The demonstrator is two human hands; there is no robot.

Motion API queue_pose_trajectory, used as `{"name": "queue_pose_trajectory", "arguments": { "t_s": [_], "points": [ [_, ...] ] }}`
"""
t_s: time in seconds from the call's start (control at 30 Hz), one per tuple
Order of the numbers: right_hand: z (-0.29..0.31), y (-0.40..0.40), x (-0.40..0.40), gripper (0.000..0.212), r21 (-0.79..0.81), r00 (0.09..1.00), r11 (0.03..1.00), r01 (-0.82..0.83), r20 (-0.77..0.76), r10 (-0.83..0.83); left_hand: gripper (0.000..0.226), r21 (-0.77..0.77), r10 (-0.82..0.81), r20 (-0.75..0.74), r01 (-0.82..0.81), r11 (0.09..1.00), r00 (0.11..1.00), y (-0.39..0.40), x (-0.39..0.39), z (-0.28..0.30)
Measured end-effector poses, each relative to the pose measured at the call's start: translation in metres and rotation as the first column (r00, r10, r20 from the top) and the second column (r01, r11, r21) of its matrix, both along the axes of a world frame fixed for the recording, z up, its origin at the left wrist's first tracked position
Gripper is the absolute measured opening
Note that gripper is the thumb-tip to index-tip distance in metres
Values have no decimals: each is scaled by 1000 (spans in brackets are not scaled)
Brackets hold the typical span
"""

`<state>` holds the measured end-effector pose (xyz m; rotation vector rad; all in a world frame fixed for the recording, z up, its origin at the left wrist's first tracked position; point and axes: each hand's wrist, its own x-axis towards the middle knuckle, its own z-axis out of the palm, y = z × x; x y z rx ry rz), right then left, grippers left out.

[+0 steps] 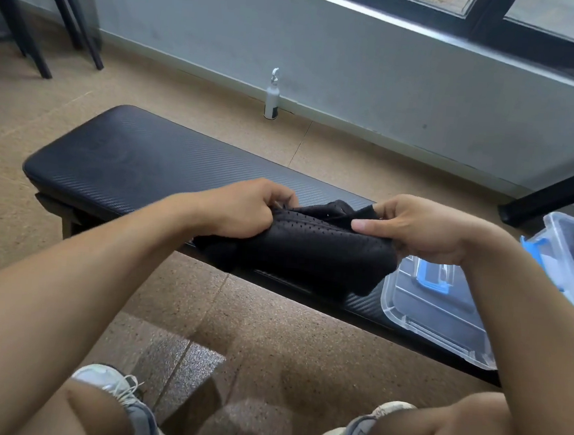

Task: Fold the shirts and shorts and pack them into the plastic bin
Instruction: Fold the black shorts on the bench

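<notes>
A black perforated garment (310, 250) lies bunched on the near edge of a long black padded bench (129, 157), toward its right end, and both hands hold it from above. Whether it is a shirt or shorts cannot be told from the crumpled shape.

The left hand (245, 210) grips the garment's upper left part; its fingers curl down into the cloth at the top fold and the heel of the hand rests on the fabric. The right hand (422, 228) holds the upper right part: the thumb lies flat along the top of the cloth and points left, while the other fingers curl round a raised edge of fabric at the back. The bulk of the garment sits between and below the two hands and hangs a little over the bench's near edge.

Just right of the garment, at the right end of the bench, stands a clear plastic bin (432, 318) with a blue latch; the right forearm crosses over it. A second clear container (571, 246) with blue clips shows at the right border.

On the tan floor beyond the bench's far edge a white bottle (272, 96) stands against the grey wall. The person's knees and sneakers (117, 389) show at the bottom.
</notes>
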<state>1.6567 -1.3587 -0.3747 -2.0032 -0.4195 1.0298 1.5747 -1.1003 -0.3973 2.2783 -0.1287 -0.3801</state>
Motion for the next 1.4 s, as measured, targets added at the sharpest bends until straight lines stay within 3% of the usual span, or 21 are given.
{"name": "queue_pose_trajectory", "arguments": {
  "t_s": [0.13, 0.27, 0.33, 0.47, 0.57, 0.63, 0.7, 0.77, 0.87, 0.93, 1.0, 1.1, 1.17, 1.3, 1.4],
  "points": [
    [-6, -3, 3, 41, 23, 999, 999, -25, 32, 24, 26, 90, -20, 99, 11, 996, 995, 6, 4, -11],
    [-10, -8, 8, 34, -56, 998, 998, 20, 68, -16, 54, 212, -53, 36, 44, 976, 998, 19, 5, -21],
    [-11, -12, 10, 35, -77, 998, 996, 34, 60, -29, 43, 257, -53, 64, 35, 966, 997, 25, 8, -23],
    [-12, -12, 12, 30, -109, 998, 993, 43, 60, -37, 32, 134, 29, 72, -38, 990, 997, 42, 9, -20],
    [-15, -11, 12, 28, -149, 996, 988, 28, 90, -15, 43, -118, 157, 54, -150, 982, 986, 50, 8, -19],
    [-17, -12, 14, 27, -88, 989, 994, 66, 136, -54, 42, -369, 245, 3, -227, 901, 969, 52, 8, -18],
    [-19, -12, 17, 22, 70, 967, 991, 116, 219, -129, 36, -554, 285, -76, -278, 785, 956, 53, 8, -16],
    [-18, -9, 18, 15, 242, 950, 962, 130, 246, -191, 28, -598, 302, -113, -307, 740, 947, 56, 10, -15],
    [-15, -6, 15, 10, 393, 968, 895, 213, 42, -249, 23, -490, 275, -140, -308, 816, 951, 64, 11, -14],
    [-14, -7, 11, 20, 308, 978, 929, 206, -101, -184, 24, -382, 164, -209, -235, 894, 964, 70, 8, -16],
    [-17, -9, 6, 32, 59, 985, 996, 72, -160, -61, 24, -280, 46, -309, -137, 950, 950, 71, 3, -17],
    [-25, -8, 0, 35, -204, 976, 971, -126, -203, 83, 27, -224, -14, -419, -88, 971, 908, 63, -3, -22],
    [-29, -4, -3, 31, -283, 982, 947, -154, -146, 116, 26, -161, 19, -365, -83, 983, 931, 57, -4, -27],
    [-34, -1, -1, 26, -413, 987, 898, -152, -10, 162, 28, 18, 77, -73, -76, 997, 994, 54, 3, -34],
    [-42, 0, 3, 31, -512, 978, 850, -121, 83, 189, 30, 21, 71, -10, -70, 997, 997, 50, 8, -41]
  ]
}}
